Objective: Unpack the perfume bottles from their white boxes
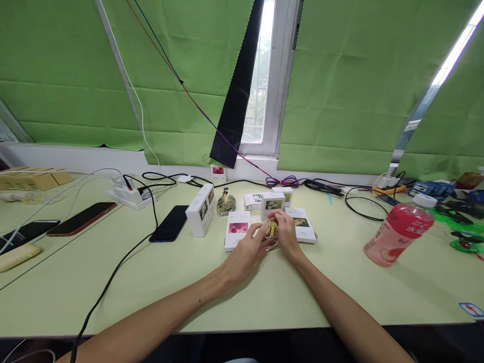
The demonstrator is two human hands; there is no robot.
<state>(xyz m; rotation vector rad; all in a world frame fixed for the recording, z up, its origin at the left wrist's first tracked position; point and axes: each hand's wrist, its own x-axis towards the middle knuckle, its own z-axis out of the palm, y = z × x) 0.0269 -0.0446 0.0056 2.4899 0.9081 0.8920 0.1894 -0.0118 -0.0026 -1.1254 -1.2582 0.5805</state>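
Observation:
A glass perfume bottle (pixel 271 246) with a gold top stands on the table between my two hands. My left hand (pixel 245 256) closes on its left side, thumb and fingers against the glass. From the right, my right hand (pixel 286 233) curls round the bottle, its fingers bent near the gold top. The hands hide much of the bottle. A white box with a pink flower picture (pixel 238 228) lies just left of my fingers. Another flat white box (pixel 302 226) lies to the right, and an upright white box (pixel 273 202) stands just behind.
A second perfume bottle (pixel 226 203) stands beside an upright white box (pixel 201 210). Further left lie a dark phone (pixel 169 223) and a power strip (pixel 130 195) with black cables. A pink drink bottle (pixel 398 233) stands at the right. Green curtains (pixel 340 91) hang behind the table.

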